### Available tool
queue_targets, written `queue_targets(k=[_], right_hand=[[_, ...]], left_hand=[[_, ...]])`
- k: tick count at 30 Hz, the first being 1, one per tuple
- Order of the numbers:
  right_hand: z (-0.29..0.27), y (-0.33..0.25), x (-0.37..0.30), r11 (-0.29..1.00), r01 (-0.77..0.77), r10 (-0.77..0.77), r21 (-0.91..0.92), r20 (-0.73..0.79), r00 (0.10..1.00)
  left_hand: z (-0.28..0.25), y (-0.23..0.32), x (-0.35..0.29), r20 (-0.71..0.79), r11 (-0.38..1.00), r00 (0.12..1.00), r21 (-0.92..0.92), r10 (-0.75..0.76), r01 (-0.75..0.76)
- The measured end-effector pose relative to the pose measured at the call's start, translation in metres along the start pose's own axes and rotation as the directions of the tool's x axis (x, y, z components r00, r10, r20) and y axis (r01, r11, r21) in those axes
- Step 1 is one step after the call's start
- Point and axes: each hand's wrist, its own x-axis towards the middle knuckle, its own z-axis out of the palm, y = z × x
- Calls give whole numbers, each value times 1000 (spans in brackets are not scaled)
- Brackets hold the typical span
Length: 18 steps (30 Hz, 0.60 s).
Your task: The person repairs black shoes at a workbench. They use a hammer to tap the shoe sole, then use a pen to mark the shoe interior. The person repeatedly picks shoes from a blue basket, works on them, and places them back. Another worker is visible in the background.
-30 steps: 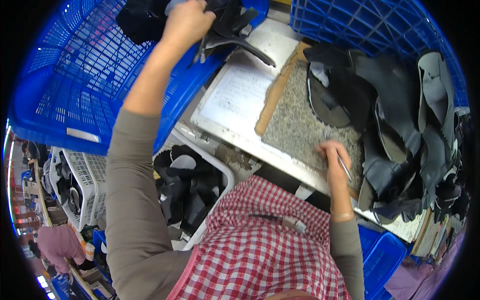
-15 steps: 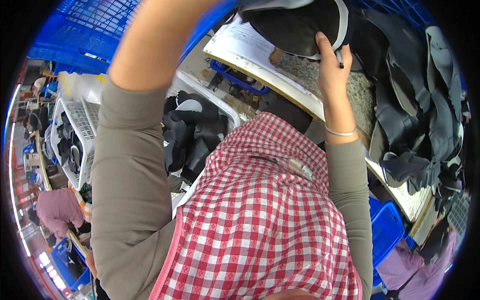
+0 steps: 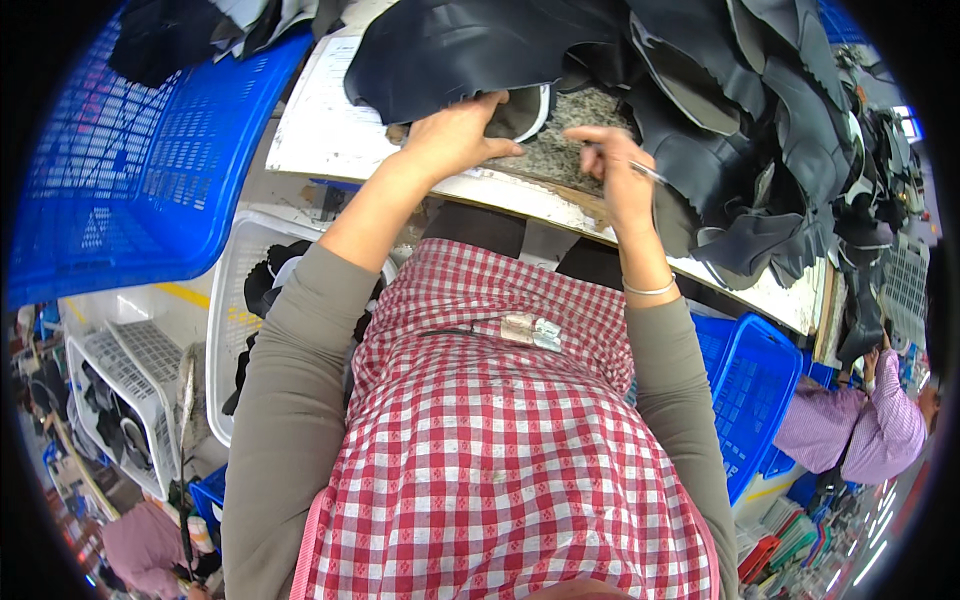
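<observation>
A large black leather piece (image 3: 450, 50), which looks like a shoe upper, lies over the far edge of the worktable. My left hand (image 3: 445, 140) is at its near edge. The fingers reach in beneath the flap, where their tips are hidden, and the thumb sticks out to the right. Beside it a white-edged grey lining (image 3: 525, 112) shows. My right hand (image 3: 622, 172), slightly blurred, hovers over the speckled stone slab (image 3: 565, 145). It is closed round a slim silver pen (image 3: 645, 171), with the index finger pointing left.
More black leather pieces (image 3: 700, 100) are heaped along the table's right side. Written paper (image 3: 325, 100) lies at the left of the white tabletop. A blue basket (image 3: 190, 180) stands further left, with black pieces above it. A white bin (image 3: 225, 330) holds black scraps. Other people work behind.
My left arm, stretched up out of view before, has come back to the table at the black piece. My right hand has let go of the upper and keeps the pen. The view has shifted.
</observation>
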Motion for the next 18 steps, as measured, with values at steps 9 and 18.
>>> queue_targets(k=[9, 18], right_hand=[[22, 29, 20, 989, -121, 108, -87, -138, 985], [7, 43, 26, 999, -42, 38, -20, -160, 986]], left_hand=[[15, -27, 16, 35, 977, 988, -159, 149, -141], [40, -38, 34, 20, 957, 984, -238, 178, -169]])
